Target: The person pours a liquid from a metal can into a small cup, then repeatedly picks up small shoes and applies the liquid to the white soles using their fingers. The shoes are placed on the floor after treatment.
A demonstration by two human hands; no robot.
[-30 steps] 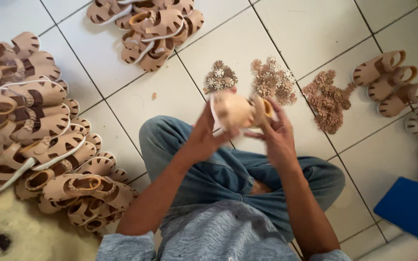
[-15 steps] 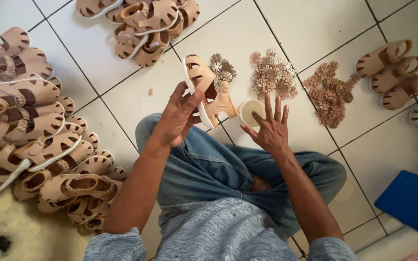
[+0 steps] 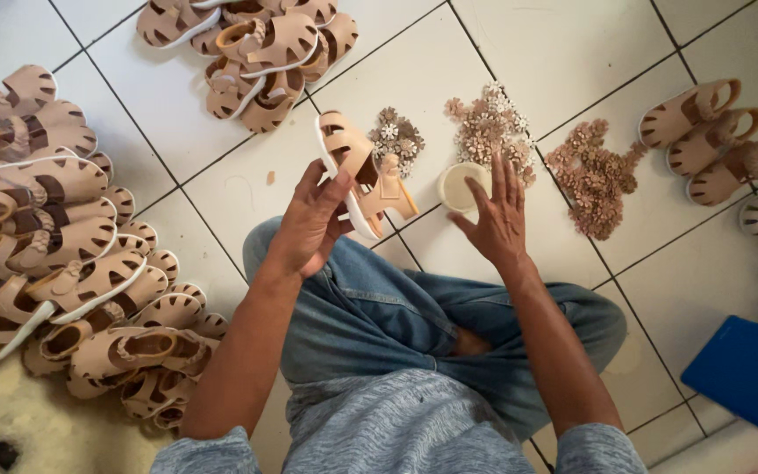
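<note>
Since a moment ago my left hand (image 3: 313, 219) has lifted the tan sandal (image 3: 361, 175) a little farther from me and turned it, and my right hand (image 3: 497, 215) has spread out flat instead of working on the shoe. Now I hold the sandal in my left hand, fingers closed round its sole edge and near side, the white sole rim facing left and the strap and buckle hanging to the right. It sits in the air above the white tiled floor (image 3: 572, 53), just beyond my knee in blue jeans (image 3: 370, 316).

My right hand holds nothing: its fingers are stretched wide and its fingertips lie over the near edge of a small round cream tub (image 3: 456, 186) on the floor, touching or just above it; I cannot tell which.

Beyond the tub are three heaps of small flower trims: a greyish heap (image 3: 396, 136) partly behind the sandal, a pale pink heap (image 3: 489, 132) in the middle, and a darker pink heap (image 3: 594, 175) on the right. Farther right stand three finished sandals (image 3: 712, 140) in a row. A big pile of sandals (image 3: 54, 254) lies at my left, another pile (image 3: 247, 53) at the far side. A blue flat thing (image 3: 739, 377) lies near right.
</note>
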